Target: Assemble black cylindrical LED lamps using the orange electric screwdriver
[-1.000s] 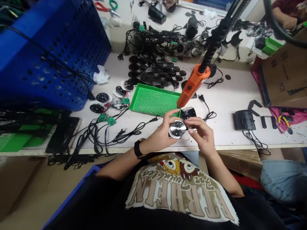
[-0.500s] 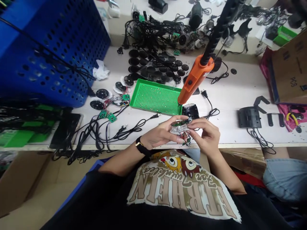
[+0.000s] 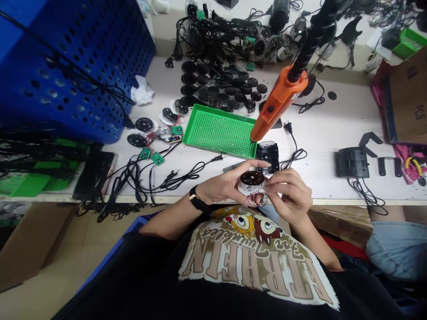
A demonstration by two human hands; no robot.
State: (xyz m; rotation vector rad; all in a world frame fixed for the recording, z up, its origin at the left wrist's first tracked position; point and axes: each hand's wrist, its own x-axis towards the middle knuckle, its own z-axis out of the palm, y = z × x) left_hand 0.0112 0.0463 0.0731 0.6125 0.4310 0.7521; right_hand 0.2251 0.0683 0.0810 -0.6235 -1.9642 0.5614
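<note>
A round clear plastic assembly (image 3: 252, 180) with a dark slotted disc on top sits between my two hands at the table's front edge. Its underside shows thin red and black wires. My left hand (image 3: 230, 183) grips it from the left, thumb and fingers around its side. From the right, the fingertips of my right hand (image 3: 289, 192) pinch its edge. Just beyond my fingers lies a black plastic housing (image 3: 267, 156). An orange electric screwdriver (image 3: 278, 102) hangs tip-down over the right end of a green perforated tray (image 3: 196, 141) holding small screws.
To the left are green circuit boards (image 3: 158, 158), corded plugs (image 3: 171, 174) and a blue perforated crate (image 3: 110, 89). Black discs (image 3: 210, 93) and tangled cables (image 3: 213, 40) lie behind the tray. Another black housing (image 3: 352, 162) and a cardboard box (image 3: 408, 98) stand at the right.
The round assembly has turned so its dark disc faces up more. The small green board that hung beneath it is now out of sight. My view has shifted slightly.
</note>
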